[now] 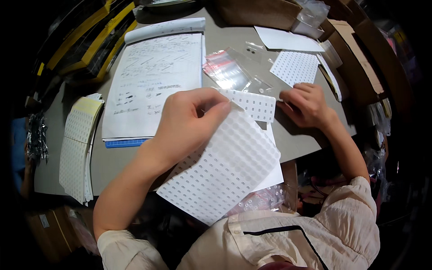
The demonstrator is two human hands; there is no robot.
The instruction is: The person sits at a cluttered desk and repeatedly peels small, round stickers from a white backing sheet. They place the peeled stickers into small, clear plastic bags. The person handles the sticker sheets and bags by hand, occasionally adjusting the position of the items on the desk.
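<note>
With the left hand (191, 114) we pinch the sticker sheet's (216, 173) upper corner, probably keeping its face unobstructed; right of it, our right hand (309, 105) curls, contents unclear.

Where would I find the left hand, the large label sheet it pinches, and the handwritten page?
Left hand (190, 114), head view: middle of the hand.
Large label sheet (224, 163), head view: its middle.
Handwritten page (155, 83), head view: its written face.

White label sheet (219, 175) is held aslant by its upper corner; rows of dark printed marks cover the lower-left portion, plain pale circles the upper-right. A printed white strip (258, 107) shows just beyond that corner.
</note>
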